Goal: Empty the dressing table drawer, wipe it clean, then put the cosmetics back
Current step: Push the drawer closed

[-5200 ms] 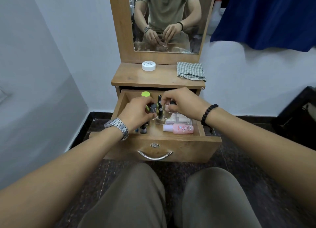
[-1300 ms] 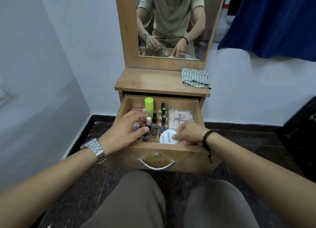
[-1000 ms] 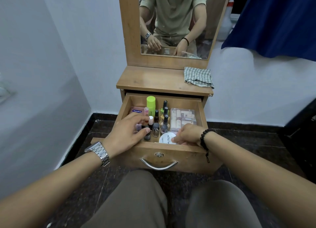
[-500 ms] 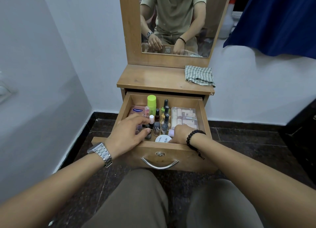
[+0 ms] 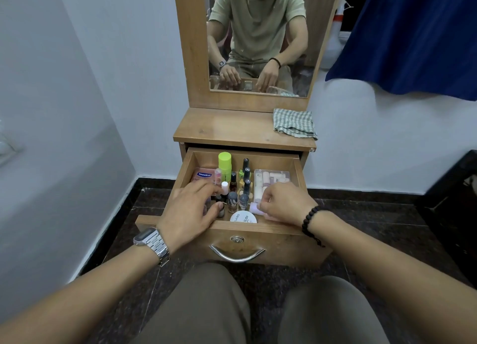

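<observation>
The wooden drawer (image 5: 258, 231) stands pulled open and holds cosmetics. A lime-green bottle (image 5: 224, 163) stands at the back, with several small nail polish bottles (image 5: 233, 201) in the middle. A clear box of tubes (image 5: 271, 179) sits at the right, a pink packet (image 5: 204, 176) at the left, and a round white tub (image 5: 243, 217) at the front. My left hand (image 5: 189, 210) reaches into the front left, fingers spread over small bottles. My right hand (image 5: 285, 204) is curled on a pink bottle (image 5: 254, 207) lying at the front right.
A checked cloth (image 5: 294, 123) lies on the right of the dressing table top (image 5: 227, 129). The mirror (image 5: 258, 39) rises behind it. A white wall closes the left side, a blue curtain (image 5: 413, 34) hangs at the upper right. My knees sit below the drawer handle (image 5: 237, 256).
The white tub has gone from the table top into the drawer front. My right hand has moved off the tub onto the pink bottle. My left hand stays among the small bottles.
</observation>
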